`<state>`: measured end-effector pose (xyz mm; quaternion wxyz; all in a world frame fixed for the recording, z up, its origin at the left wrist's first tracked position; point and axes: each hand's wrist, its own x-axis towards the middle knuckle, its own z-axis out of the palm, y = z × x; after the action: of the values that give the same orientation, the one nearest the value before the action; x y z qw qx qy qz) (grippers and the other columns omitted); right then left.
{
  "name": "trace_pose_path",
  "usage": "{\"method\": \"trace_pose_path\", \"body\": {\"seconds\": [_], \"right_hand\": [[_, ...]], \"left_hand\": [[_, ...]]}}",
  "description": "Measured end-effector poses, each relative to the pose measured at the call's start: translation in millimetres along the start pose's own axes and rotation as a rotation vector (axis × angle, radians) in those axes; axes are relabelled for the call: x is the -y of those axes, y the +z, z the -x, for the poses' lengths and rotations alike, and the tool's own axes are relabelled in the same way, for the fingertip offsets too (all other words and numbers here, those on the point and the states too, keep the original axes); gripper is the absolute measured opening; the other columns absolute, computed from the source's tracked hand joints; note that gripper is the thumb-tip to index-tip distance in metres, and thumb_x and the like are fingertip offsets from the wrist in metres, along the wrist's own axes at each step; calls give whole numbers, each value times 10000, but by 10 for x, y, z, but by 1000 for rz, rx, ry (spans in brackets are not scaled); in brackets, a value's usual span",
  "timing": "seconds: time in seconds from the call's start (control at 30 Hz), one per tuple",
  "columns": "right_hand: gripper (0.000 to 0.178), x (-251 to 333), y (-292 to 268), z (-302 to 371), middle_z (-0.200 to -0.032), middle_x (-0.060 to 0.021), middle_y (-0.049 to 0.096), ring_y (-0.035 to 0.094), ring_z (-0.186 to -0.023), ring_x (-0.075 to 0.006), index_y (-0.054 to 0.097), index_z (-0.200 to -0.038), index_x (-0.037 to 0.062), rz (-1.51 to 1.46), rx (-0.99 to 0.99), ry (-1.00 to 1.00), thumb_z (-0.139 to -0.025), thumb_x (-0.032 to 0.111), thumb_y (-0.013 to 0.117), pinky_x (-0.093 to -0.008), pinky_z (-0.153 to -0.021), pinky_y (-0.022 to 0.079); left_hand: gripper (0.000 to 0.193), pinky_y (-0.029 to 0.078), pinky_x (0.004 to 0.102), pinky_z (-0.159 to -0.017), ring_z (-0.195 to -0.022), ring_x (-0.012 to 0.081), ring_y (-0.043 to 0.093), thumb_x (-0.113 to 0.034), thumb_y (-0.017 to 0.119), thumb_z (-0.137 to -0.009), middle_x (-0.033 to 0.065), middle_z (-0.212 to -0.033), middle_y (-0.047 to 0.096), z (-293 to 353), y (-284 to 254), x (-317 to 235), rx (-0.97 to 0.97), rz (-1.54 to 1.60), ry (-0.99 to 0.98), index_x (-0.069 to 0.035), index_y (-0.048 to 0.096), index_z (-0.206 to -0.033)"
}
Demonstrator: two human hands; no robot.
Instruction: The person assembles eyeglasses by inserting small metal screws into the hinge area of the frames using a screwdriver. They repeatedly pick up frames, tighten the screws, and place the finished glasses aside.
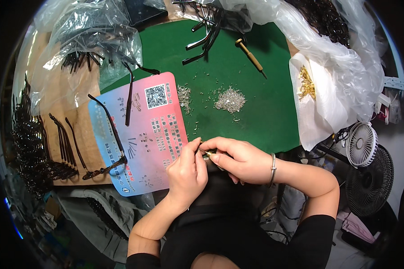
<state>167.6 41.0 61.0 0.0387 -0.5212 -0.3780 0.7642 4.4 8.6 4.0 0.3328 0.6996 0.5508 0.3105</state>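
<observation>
Just past the near edge of the green mat (269, 121), my two hands meet with fingers pinched together. My left hand (187, 169) is closed, its thumb and index finger pressed on something small, mostly hidden by the fingers. My right hand (239, 160) is closed too, pinching a thin gold-coloured piece (208, 153) whose kind I cannot make out. Ahead of the hands lies a heap of tiny silvery metal parts (230, 99), with a smaller heap (184, 98) to its left. A dark eyeglass frame (104, 169) rests across the pink-and-blue printed mat (143, 127), temples spread.
A brass screwdriver (251, 58) lies at the far right of the green mat. Gold-coloured parts (306, 83) sit on white sheeting. More dark frames (27, 139) line the left; plastic bags (81, 36) cover the far left. A small white fan (362, 144) stands at right.
</observation>
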Motion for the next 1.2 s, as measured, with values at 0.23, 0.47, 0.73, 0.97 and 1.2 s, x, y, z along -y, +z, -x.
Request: {"method": "trace_pose_path", "body": {"seconds": [0.23,0.47,0.73,0.97,1.2], "right_hand": [[276,-388,93,-221,-930,-153,568,586,-671,-235,510,-1152,36,491,-323,-597,-914,158,441,-332,-628,501],[262,-248,169,-1,-916,-196,513,597,-607,-378,482,-1117,62,788,-382,-467,-880,176,480,-454,-568,521],[351,-319,164,196,-903,-115,493,598,-608,-259,505,-1181,72,895,-622,-552,-850,169,571,-344,-518,511],[330,-663,-128,73,-948,-135,481,600,-679,-321,470,-1182,74,698,-597,-604,-881,199,527,-393,-614,522],[276,-641,-208,91,-901,-135,498,583,-748,-297,523,-1102,45,646,-525,-653,-885,216,531,-367,-641,501]], "left_hand": [[211,524,333,-566,-653,269,663,40,546,-798,167,-763,646,-57,-43,1,44,27,3,32,565,-1008],[218,518,332,-569,-668,276,663,36,552,-801,176,-774,646,-61,-52,-12,64,-5,31,24,568,-1018],[250,510,335,-602,-701,273,656,36,540,-832,152,-837,654,-190,43,-142,23,23,85,12,541,-1081],[232,488,402,-684,-778,347,596,-9,536,-827,158,-905,578,-1059,39,-296,58,-104,398,-16,517,-1057],[91,535,333,-514,-650,251,644,-44,527,-788,116,-784,551,-2215,628,-98,-131,-762,423,-54,469,-858]]}}
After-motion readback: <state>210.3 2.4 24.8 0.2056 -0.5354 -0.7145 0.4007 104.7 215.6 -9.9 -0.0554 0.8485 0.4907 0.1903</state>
